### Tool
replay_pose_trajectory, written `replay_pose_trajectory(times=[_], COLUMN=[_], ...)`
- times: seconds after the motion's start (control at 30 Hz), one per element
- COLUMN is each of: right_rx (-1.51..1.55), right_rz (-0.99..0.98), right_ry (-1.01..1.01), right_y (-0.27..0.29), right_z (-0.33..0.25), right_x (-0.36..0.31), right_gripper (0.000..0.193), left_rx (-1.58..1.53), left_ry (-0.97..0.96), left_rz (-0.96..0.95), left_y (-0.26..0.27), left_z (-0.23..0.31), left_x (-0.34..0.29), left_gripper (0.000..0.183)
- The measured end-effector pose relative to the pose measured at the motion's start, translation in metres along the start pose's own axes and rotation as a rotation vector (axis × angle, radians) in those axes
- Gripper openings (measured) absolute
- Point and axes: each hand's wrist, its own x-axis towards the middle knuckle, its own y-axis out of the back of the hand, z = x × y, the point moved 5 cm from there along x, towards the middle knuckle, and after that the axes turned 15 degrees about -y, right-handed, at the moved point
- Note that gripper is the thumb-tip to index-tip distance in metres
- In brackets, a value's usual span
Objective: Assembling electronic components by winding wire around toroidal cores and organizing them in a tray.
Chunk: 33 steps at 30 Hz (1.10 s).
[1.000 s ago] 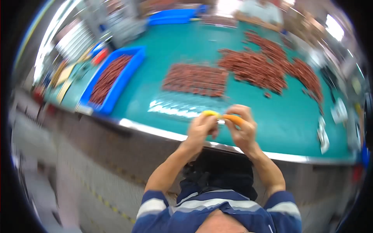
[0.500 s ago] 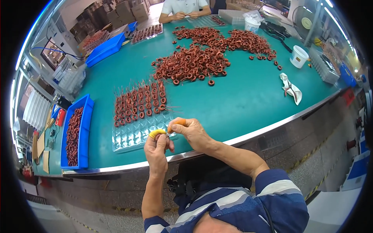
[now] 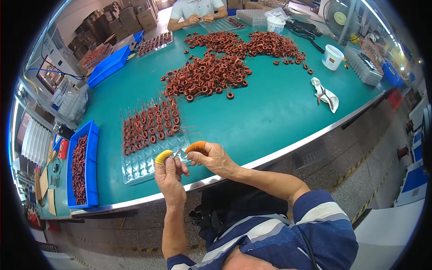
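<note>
My left hand point(image 3: 171, 180), a yellow cot on its index finger, pinches a small wire-wound ring coil whose body the fingers mostly hide. Thin wire leads point(image 3: 180, 150) stick out of that pinch toward the right. Close beside them is my right hand point(image 3: 218, 160), with an orange cot on its bent index finger. Its thumb and index finger look slightly apart, with nothing visible between them. Just beyond both hands lies a clear plastic tray point(image 3: 131, 176). Rows of upright copper-red ring coils point(image 3: 150, 123) fill its far part, leads pointing up; the near pockets are bare.
A big heap of loose coils point(image 3: 207, 76) covers the table's middle. A blue bin point(image 3: 92, 166) of coils stands at left, another blue bin point(image 3: 110, 65) farther back. At right are a white cloth point(image 3: 330, 100) with pliers and a white tub point(image 3: 332, 57). Across the table, a co-worker's hands point(image 3: 200, 18) handle something small.
My hands, touching before, have drawn slightly apart, and the leads between them now show. The right thumb and index finger have loosened. The whole view has shifted a little.
</note>
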Motion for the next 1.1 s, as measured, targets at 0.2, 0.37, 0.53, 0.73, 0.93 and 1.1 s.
replay_pose_trajectory(times=[0.2, 0.37, 0.53, 0.73, 0.93, 1.1], right_rx=[0.013, 0.017, 0.037, 0.06, -0.141, -0.065], right_rz=[0.029, 0.058, 0.039, 0.07, 0.166, 0.099], right_ry=[0.02, 0.031, -0.021, -0.019, 0.181, 0.163], right_y=[0.001, -0.001, -0.001, 0.0, 0.004, 0.006], right_z=[0.006, 0.009, 0.012, -0.002, -0.017, -0.019], right_x=[0.004, 0.006, 0.004, -0.007, -0.008, -0.008], right_gripper=[0.034, 0.032, 0.031, 0.03, 0.036, 0.034], left_rx=[0.253, 0.219, 0.278, 0.412, 0.098, -0.029], left_ry=[-0.008, -0.02, -0.076, -0.055, 0.143, 0.262], left_rz=[-0.21, -0.269, -0.25, -0.271, -0.283, -0.317], left_y=[-0.008, -0.011, -0.003, 0.009, 0.003, 0.003], left_z=[0.003, 0.005, 0.0, -0.005, -0.003, -0.006], left_x=[-0.003, -0.007, -0.011, -0.015, -0.009, -0.011], left_gripper=[0.026, 0.032, 0.03, 0.024, 0.025, 0.026])
